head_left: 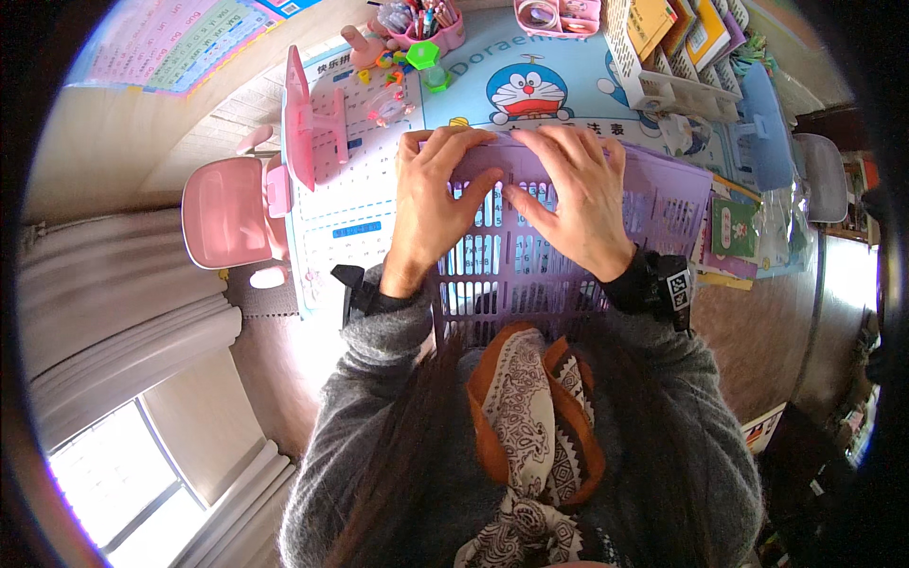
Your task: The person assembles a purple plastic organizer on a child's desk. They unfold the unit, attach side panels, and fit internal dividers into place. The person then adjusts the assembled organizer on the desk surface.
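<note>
A purple slotted plastic basket point(663, 194) lies on the desk in front of me, its latticed side facing up. My left hand point(437, 194) presses flat on its left part, fingers curled over the far rim. My right hand point(576, 194) lies on the middle of the basket, fingers spread and reaching the same rim. Both wrists wear black straps. The two hands almost touch at the thumbs.
A printed desk mat point(530, 71) with a blue cartoon cat covers the desk. A white basket point(663, 90) of books stands far right, a pink pen holder point(426, 24) at the back. A pink chair point(227, 208) is on the left, a blue chair point(767, 133) on the right.
</note>
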Motion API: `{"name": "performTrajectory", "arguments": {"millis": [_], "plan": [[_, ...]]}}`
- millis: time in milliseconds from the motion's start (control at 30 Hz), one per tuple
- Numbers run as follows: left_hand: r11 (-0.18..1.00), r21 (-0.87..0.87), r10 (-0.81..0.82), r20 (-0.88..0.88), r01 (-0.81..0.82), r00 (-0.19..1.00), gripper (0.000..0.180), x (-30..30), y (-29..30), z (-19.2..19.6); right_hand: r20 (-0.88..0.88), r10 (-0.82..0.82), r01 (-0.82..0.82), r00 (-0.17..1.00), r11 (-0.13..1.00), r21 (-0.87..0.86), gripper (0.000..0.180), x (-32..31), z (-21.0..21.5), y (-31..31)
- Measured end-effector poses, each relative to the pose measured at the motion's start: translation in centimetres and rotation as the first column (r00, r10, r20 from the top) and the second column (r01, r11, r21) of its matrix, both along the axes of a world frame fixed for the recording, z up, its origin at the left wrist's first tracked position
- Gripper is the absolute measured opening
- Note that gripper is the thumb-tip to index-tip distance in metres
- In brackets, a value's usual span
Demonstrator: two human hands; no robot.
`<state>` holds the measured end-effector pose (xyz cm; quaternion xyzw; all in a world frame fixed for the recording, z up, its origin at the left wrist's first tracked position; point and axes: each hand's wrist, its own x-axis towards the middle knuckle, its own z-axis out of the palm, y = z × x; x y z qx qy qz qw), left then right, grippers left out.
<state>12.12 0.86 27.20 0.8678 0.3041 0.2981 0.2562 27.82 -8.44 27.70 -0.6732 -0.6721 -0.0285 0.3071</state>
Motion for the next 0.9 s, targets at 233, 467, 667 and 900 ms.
{"name": "performTrajectory", "arguments": {"millis": [233, 467, 667, 900], "plan": [[1.0, 0.011, 0.022, 0.0, -0.022, 1.0, 0.035, -0.8, -0.6, -0.5, -0.055, 0.026, -0.026, 0.998, 1.0, -0.008, 0.049, -0.9, -0.5, -0.1], [0.998, 0.059, 0.003, 0.038, -0.005, 0.999, 0.035, -1.9, -0.4, -1.7, -0.074, 0.087, -0.089, 0.993, 0.996, -0.024, 0.044, -1.2, -0.6, 0.3], [1.0, 0.016, 0.025, 0.06, -0.026, 0.998, 0.035, -1.7, -0.4, -1.2, -0.071, 0.096, -0.098, 0.993, 0.995, -0.016, 0.045, -1.2, -0.1, 0.9], [0.982, -0.189, 0.078, 0.289, -0.022, 0.954, 0.065, -3.5, -1.2, -0.3, -0.127, 0.116, -0.12, 0.985, 0.993, -0.025, 0.059, -1.0, 2.7, -0.6]]}}
